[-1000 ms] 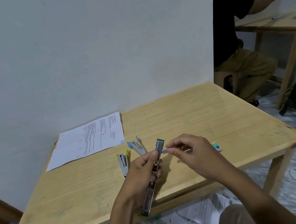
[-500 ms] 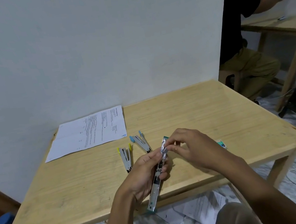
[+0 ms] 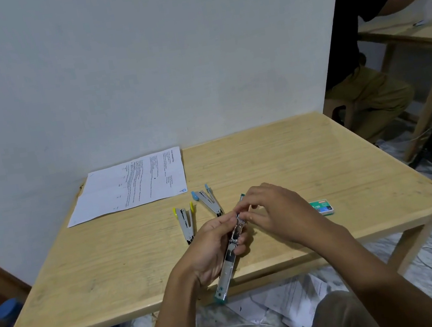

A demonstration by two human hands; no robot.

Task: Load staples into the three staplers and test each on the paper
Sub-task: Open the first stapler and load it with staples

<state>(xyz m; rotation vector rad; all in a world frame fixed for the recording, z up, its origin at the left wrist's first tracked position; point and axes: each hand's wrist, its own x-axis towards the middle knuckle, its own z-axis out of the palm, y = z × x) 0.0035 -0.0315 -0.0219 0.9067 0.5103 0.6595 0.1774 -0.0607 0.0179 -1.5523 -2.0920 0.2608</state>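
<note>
Head view: in the lower middle of the frame, the left hand (image 3: 211, 249) has its fingers curled round the middle of the teal stapler (image 3: 228, 260) and holds it up over the near edge of the table (image 3: 322, 163). The stapler is swung wide open into one long, thin line. Its long side runs from the bottom middle of the frame up and a bit to the right. One teal end points down at the person's lap and the other points up toward the wall. The right hand (image 3: 276, 210) is bent over the upper half, and its fingertips pinch the metal rail there. A strip of staples may be under them, but it is too small to tell. I think this is the loading step. To do it well, keep the rail steady, lay the strip flat with its legs down, and slide it all the way in before closing. The yellow stapler (image 3: 186, 221) and blue stapler (image 3: 209, 201) lie open just left of the hands. The staple box (image 3: 322, 207) is to the right, and the paper (image 3: 133, 185) lies at the upper left of the table.
</note>
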